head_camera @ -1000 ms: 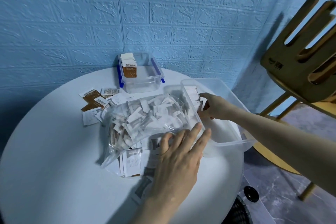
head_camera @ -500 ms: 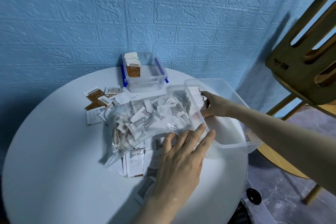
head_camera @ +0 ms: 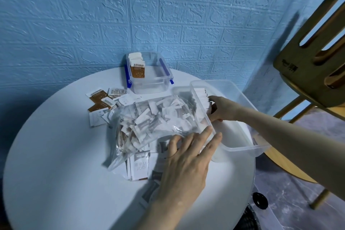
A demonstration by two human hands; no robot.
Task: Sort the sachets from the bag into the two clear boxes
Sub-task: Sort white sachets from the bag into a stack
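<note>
Head view: left hand (head_camera: 186,157) flat on bag (head_camera: 149,117), fingers straight; right hand (head_camera: 222,109) pinches sachets (head_camera: 202,97) (box wall (head_camera: 203,115) blurs fingertips).

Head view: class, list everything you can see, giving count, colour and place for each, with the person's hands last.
Table: one, white, round, centre.
Bag: one, clear, full of sachets, mid-table.
Small box: one, clear with blue clips, at the wall, brown-and-white sachets upright inside.
Large box: one, clear, table's right edge, a row of sachets inside.
Loose sachets: several, brown and white, left of the bag; more under it.
Chair: one, wooden, right.
Wall: blue, brick-patterned.
Left hand: flat on the bag.
Right hand: inside the large box, at its sachets.
</note>
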